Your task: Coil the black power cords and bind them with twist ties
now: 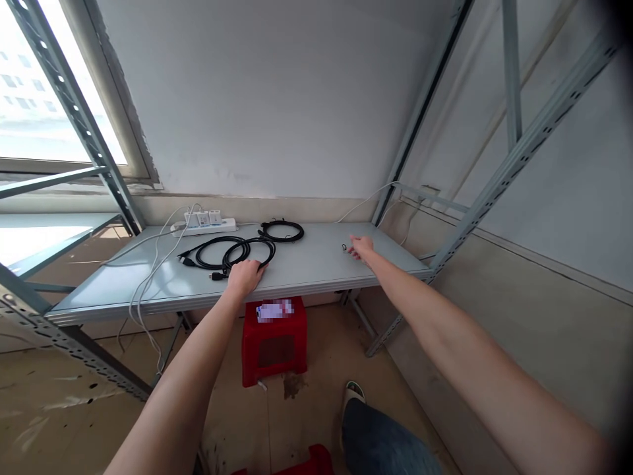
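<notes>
A coiled black cable [273,249] lies near the front edge of the grey shelf, a plug at its end. My left hand [244,277] rests over the coil's near side, fingers curled at the cable and mostly hidden from above. Overlapping it on the left is a second coiled black cable [212,240], also with a plug. Another black coil [281,231] sits farther back, apart from my hands. To the right, my right hand [361,247] is low over the shelf, fingers apart. Just left of its fingertips is a small black loop [345,248], like a twist tie.
A white power strip [210,226] with plugged-in adapters stands at the back left, its white cords [148,277] hanging over the front edge. Metal posts [420,109] frame the shelf [311,264]. Below is a red stool [274,343] with a blurred item on top.
</notes>
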Tool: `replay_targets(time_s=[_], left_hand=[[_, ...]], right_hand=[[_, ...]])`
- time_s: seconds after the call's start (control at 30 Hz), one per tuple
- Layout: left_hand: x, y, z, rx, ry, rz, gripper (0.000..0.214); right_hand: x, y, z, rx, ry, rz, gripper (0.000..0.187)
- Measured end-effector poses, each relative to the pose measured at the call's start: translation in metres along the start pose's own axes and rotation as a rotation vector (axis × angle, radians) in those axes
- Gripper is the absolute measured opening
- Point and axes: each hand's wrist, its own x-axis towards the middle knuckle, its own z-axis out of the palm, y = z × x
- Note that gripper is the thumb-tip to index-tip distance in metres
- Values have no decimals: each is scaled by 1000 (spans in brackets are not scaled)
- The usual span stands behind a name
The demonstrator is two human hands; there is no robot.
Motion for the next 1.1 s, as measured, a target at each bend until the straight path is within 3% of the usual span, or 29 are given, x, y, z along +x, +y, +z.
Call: replay_targets(time_s=[0.07,0.2,0.4,0.53,0.73,0.93,1.1], left_hand=[[0,1,-2,-3,-10,0,62],[-1,1,-3,-6,-4,-6,61],[0,0,0,17,-14,-21,62],[1,0,1,34,-6,-15,60],[-1,1,-1,42,8,-23,56],[-2,-2,-5,-57,-21,8,80],[-6,2,-6,-24,5,76,81]], right_hand=[[-3,14,-6,-27,89,119,39],[-22,37,5,-77,254,173,47],[-41,35,39,-353,353,141,36],[-43,36,43,-372,406,70,35],[-45,44,44,-402,380,-74,23],[-41,46,49,-465,363,-301,24],[-43,49,49,-440,374,-411,24]])
